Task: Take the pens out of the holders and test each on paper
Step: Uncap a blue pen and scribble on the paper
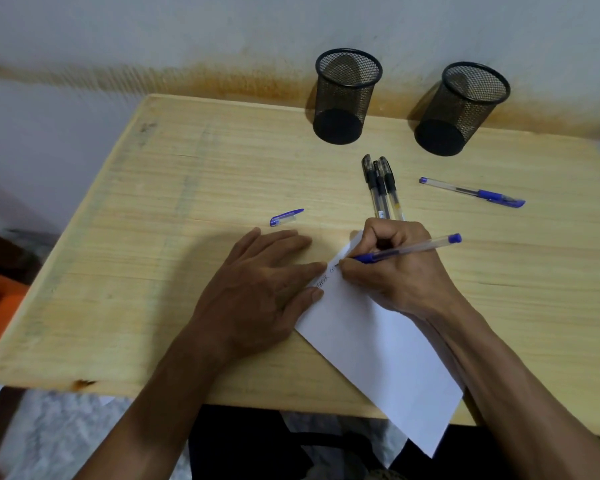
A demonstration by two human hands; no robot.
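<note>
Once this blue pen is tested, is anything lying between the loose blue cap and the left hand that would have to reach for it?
Nothing visible does. The blue cap lies alone on bare table just beyond the fingertips of the left hand, which presses flat on the paper. The three black pens lie off to the right, out of that path.

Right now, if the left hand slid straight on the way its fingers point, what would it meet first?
The left hand points up and right across the table. Likely first: the three black pens lying together; the right hand sits close beside that line.

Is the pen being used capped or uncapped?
Uncapped: the right hand writes with the pen, and a loose blue cap lies on the table.
</note>
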